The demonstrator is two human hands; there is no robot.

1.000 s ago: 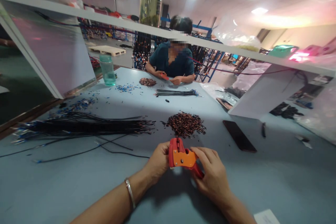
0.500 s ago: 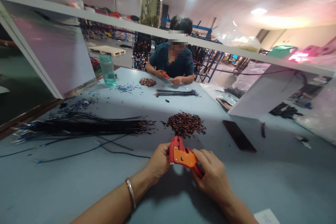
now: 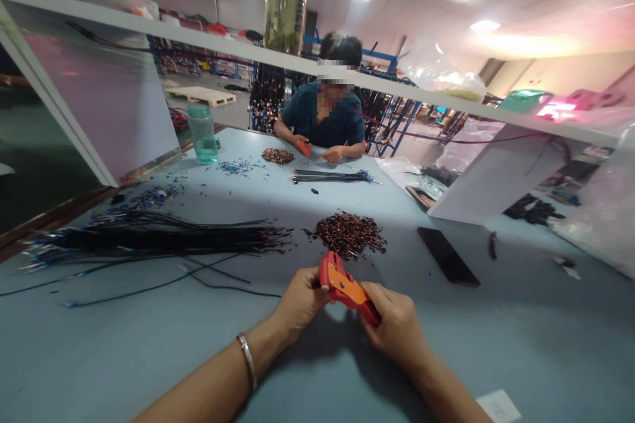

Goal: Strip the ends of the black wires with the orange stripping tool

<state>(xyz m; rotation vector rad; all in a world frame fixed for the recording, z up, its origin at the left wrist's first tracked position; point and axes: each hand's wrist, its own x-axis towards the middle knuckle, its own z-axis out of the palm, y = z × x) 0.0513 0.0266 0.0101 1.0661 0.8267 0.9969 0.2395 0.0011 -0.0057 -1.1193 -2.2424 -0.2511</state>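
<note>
My right hand is wrapped round the handles of a red and orange wire stripper, its head pointing away and to the left. Against the stripper's head, my left hand has its fingers closed. A thin black wire runs over the table to my left hand; its end is hidden by the fingers and the tool. Just beyond the stripper lies a heap of small dark, copper-flecked scraps. Left of it stretches a thick bundle of black wires with blue and silver tips at the left end.
Across the table a co-worker holds a red tool near a smaller wire bundle. A phone lies to the right. Loose blue terminals and a green bottle are at the back left. A shelf spans overhead.
The stripper has tilted in my right hand, and its handles look closer together. My left hand stays at its head. The co-worker's red tool has turned and shifted slightly left.
</note>
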